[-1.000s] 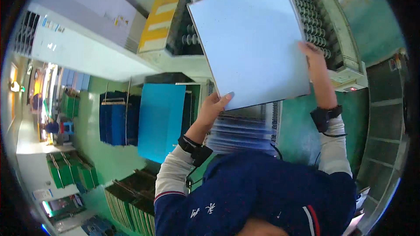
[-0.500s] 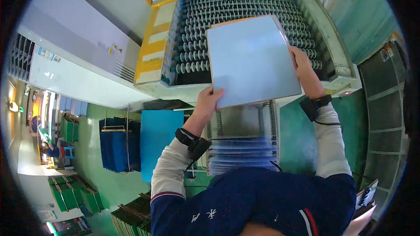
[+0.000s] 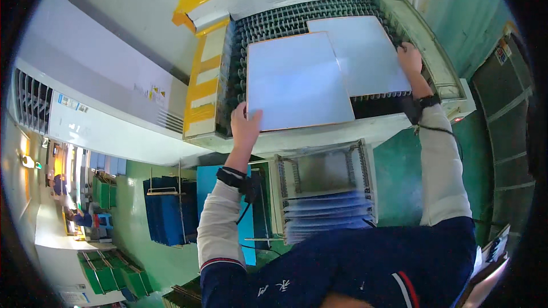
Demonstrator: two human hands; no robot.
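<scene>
Two thin pale blue-white rectangular panels with brownish edges lie side by side over the machine's roller bed. The left panel [image 3: 297, 82] partly overlaps the right panel [image 3: 365, 51]. At the left panel's near left corner is my left hand [image 3: 245, 126], closed on it, thumb over the top face and fingers at the side edge. My right hand [image 3: 412, 65] rests beside the right panel's right edge, its fingers loosely bent and apart over the rollers. Whether it still touches that edge is hard to make out. Dark bands with small boxes sit on both wrists.
Below the machine's front rail [image 3: 308, 137] stands a rack [image 3: 328, 211] with several thin panels. Left of it are a bright blue board [image 3: 208, 179] and dark blue boards [image 3: 171, 208]. A white cabinet [image 3: 120, 102] flanks the machine. Green stacks and a person are farther left.
The panels, held together above the rollers before, are now spread apart over the roller bed. My left hand moved left with one panel; my right hand moved slightly right and away.
</scene>
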